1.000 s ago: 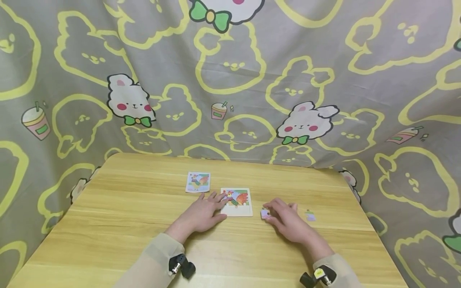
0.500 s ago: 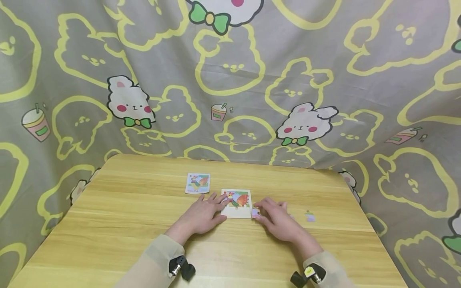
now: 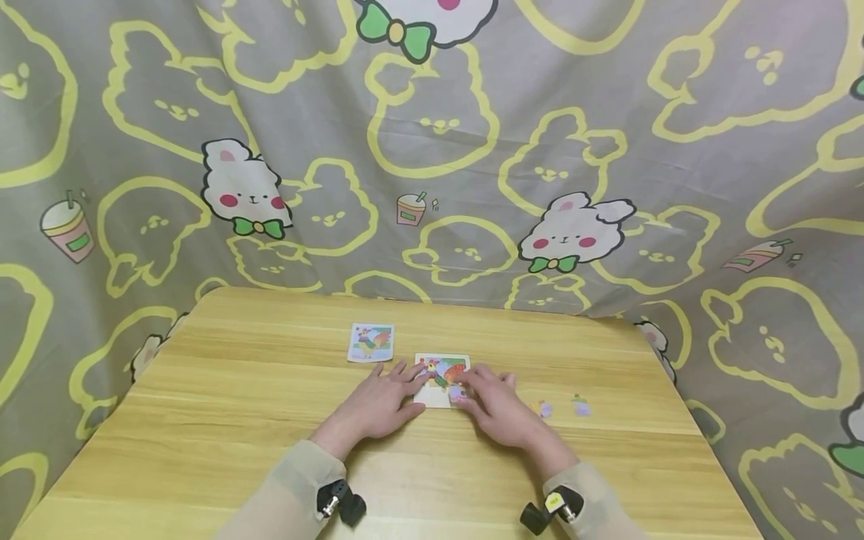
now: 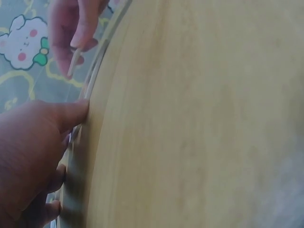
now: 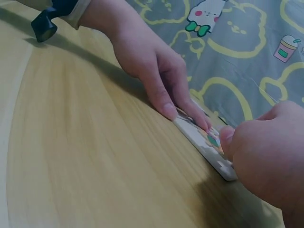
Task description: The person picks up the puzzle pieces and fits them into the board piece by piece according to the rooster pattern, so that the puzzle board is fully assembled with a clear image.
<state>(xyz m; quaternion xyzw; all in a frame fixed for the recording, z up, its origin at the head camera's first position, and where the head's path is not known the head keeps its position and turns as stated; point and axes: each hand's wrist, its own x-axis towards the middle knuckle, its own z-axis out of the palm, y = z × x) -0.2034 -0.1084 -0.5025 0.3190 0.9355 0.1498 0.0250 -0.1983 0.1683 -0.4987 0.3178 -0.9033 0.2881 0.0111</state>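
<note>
A small square puzzle board [image 3: 435,400] with a rooster picture lies near the table's middle; its upper part is filled and its lower strip is pale. My left hand [image 3: 378,401] rests on its left side, fingers extended, thumb at the near left corner. Over the lower right of the board, my right hand [image 3: 502,409] pinches a lilac puzzle piece [image 3: 457,393] between thumb and fingers. In the left wrist view that piece [image 4: 74,61] appears edge-on, tilted above the board. The right wrist view shows the board [image 5: 204,149] between both hands; there the right hand hides the piece.
Two loose puzzle pieces, one lilac and yellow [image 3: 544,409] and one green and lilac [image 3: 581,406], lie right of the right hand. A rooster picture card [image 3: 370,343] lies behind the left hand. A patterned curtain [image 3: 466,172] borders the table's far edge.
My right hand has carried the pinched piece leftward from the bare table to over the board's lower right, uncovering a loose piece behind it. My left hand has stayed on the board.
</note>
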